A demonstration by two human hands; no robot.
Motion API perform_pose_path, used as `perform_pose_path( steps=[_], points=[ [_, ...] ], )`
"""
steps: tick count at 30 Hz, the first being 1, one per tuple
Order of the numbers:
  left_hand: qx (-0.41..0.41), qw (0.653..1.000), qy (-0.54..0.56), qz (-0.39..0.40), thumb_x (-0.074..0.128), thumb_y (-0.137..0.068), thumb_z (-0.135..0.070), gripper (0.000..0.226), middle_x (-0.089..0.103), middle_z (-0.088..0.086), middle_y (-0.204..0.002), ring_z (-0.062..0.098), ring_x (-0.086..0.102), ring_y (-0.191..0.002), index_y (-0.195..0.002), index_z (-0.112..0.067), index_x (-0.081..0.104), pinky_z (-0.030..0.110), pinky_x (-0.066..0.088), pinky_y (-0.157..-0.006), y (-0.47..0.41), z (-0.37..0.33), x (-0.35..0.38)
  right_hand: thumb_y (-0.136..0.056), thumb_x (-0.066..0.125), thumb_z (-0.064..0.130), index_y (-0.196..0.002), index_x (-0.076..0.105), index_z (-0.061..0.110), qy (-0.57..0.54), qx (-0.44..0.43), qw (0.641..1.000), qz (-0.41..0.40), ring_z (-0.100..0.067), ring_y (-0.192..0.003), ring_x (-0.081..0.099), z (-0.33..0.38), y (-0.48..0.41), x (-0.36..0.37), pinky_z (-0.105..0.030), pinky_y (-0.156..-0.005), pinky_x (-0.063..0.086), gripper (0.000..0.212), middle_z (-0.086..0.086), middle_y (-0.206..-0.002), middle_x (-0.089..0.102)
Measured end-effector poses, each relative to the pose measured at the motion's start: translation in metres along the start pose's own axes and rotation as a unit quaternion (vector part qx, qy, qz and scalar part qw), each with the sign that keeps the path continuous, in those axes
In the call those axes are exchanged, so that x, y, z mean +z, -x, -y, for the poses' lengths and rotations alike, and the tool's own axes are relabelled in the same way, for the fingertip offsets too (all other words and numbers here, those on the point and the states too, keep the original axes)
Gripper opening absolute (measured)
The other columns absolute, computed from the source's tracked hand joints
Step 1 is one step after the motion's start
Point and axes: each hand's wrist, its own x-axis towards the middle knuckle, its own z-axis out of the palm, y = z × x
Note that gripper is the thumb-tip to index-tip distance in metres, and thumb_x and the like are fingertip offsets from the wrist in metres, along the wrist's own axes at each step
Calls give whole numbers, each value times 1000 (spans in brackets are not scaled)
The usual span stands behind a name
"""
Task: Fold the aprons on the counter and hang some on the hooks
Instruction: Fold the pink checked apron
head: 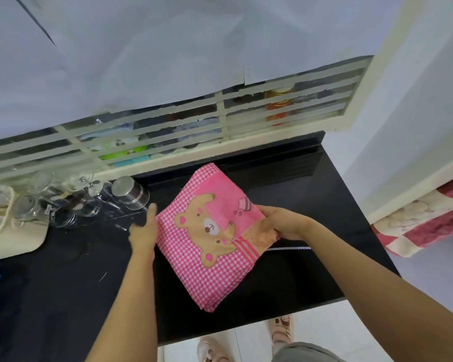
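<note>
Counter (285, 173), near side: the front edge is running just under the apron's nearest corner, so there is little margin there.

The pink checked apron (215, 246) is lying folded into a thick square between my two hands. The left hand (143, 231) is lying with its fingers straight and together against the cloth's left edge, gripping nothing. The right hand (280, 223) is curling fingers and thumb round the right corner, pinching the layers. A striped tie (289, 248) is trailing out just below the right fingers.

Risks, as I am judging them:
- If I tug to the right, the stack may shear open, since only one corner is being pinched.
- The loose tie may be snagging or dragging the fold apart.
- Any sweep beyond the left fingertips could be knocking the glassware (71, 212) and the steel canister (130, 192), both standing just past them.

Open room: bare counter is showing beyond the right fingers, toward the louvred window (168, 142).
</note>
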Motion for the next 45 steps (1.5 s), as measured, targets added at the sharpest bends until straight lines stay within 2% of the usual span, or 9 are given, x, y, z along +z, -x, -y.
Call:
perform_pose_path(
  steps=[7, 12, 15, 24, 28, 32, 37, 40, 45],
  points=[
    [-146, 972, 53, 177, 66, -83, -48, 81, 53, 21, -131, 35, 52, -119, -139, 2, 36, 48, 43, -95, 3, 16, -13, -98, 46, 17, -127, 57, 21, 208, 37, 971, -109, -14, -107, 62, -16, -36, 8, -36, -100, 48, 31, 0, -120, 65],
    [-171, 940, 190, 227, 53, -91, -7, 25, 63, 14, -99, 29, 60, -90, -116, -2, 54, 44, 48, -77, 14, 41, -20, -97, 52, 23, -120, 57, 28, 182, 21, 979, -90, -11, -100, 66, 4, -41, 16, -28, -86, 54, 24, 5, -112, 67],
    [-156, 917, 253, 268, 40, -81, 8, 32, 65, 11, -94, 27, 60, -86, -104, -5, 58, 42, 48, -76, 23, 62, -27, -92, 60, 35, -119, 54, 33, 97, 44, 991, -83, -15, -94, 69, 17, -41, 12, -26, -72, 56, 28, 2, -108, 69],
    [-112, 955, 262, 88, 67, -88, -20, 15, 66, 7, -101, 20, 62, -95, -95, -9, 59, 40, 48, -91, 21, 75, -37, -96, 50, 18, -120, 55, 13, 236, 62, 952, -185, -24, -98, 64, 27, -86, 17, -33, -79, 52, 25, -10, -112, 64],
    [-130, 931, 303, 154, 70, -79, -42, 47, 69, 10, -112, 26, 64, -105, -112, -10, 59, 46, 48, -96, 22, 73, -36, -91, 51, 6, -118, 55, 17, 105, 100, 986, -77, -28, -98, 65, 38, -92, 24, -40, -83, 55, 29, -12, -112, 64],
    [-134, 904, 356, 195, 60, -87, -48, 47, 69, 11, -113, 29, 63, -106, -118, -13, 58, 45, 51, -87, 23, 69, -39, -91, 54, 8, -128, 53, 25, 121, 114, 986, 28, -33, -112, 61, 50, -98, 30, -46, -96, 50, 40, -12, -123, 61],
    [37, 994, 104, -18, 76, -77, -40, 80, 50, 9, -131, 22, 56, -110, -140, -10, 37, 32, 48, -86, 15, 81, -52, -98, 42, 7, -143, 32, 29, 231, 124, 965, -18, -26, -114, 58, 49, -110, 43, -44, -100, 46, 51, -8, -130, 54],
    [187, 981, -52, -28, 75, -75, -49, 93, 30, 7, -149, 25, 32, -137, -149, -16, 28, 46, 34, -109, 8, 82, -57, -100, 37, 13, -149, 23, 29, 386, 104, 916, -38, -26, -121, 51, 38, -123, 51, -44, -106, 39, 54, -7, -140, 47],
    [251, 938, -239, 18, 68, -79, -54, 82, 40, 8, -143, 26, 33, -135, -144, -15, 37, 52, 17, -116, -12, 87, -53, -101, 36, 22, -144, 30, 19, 501, 70, 851, -140, -36, -123, 44, 16, -133, 55, -48, -105, 35, 43, -17, -139, 40]
  ],
)
